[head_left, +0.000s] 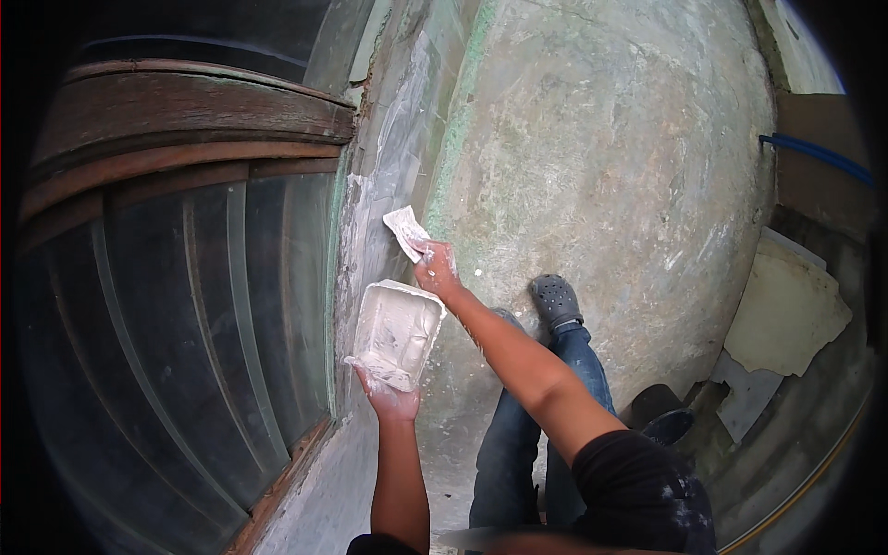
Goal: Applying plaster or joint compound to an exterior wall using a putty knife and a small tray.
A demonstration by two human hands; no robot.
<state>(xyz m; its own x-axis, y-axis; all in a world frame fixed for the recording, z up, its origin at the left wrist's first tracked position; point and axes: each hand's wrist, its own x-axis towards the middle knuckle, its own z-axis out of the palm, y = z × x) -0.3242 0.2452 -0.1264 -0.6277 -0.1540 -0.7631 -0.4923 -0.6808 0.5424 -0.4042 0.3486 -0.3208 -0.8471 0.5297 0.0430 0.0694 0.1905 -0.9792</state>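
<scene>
My left hand grips the near end of a shallow rectangular tray, smeared inside with white paste. Along that end, by my fingers, lies a white-coated strip; whether it is a separate piece I cannot tell. Above the tray, my right hand is closed on a flat, white-coated spreader. Its broad end points up and left, over or against the grey-white plastered strip beside the window; contact cannot be made out. White residue marks the fingers of both hands.
A window with glass slats and a brown wooden rail fills the left. My feet in grey clogs stand on a stained concrete floor. At right are broken board pieces, a dark bucket and a blue pipe.
</scene>
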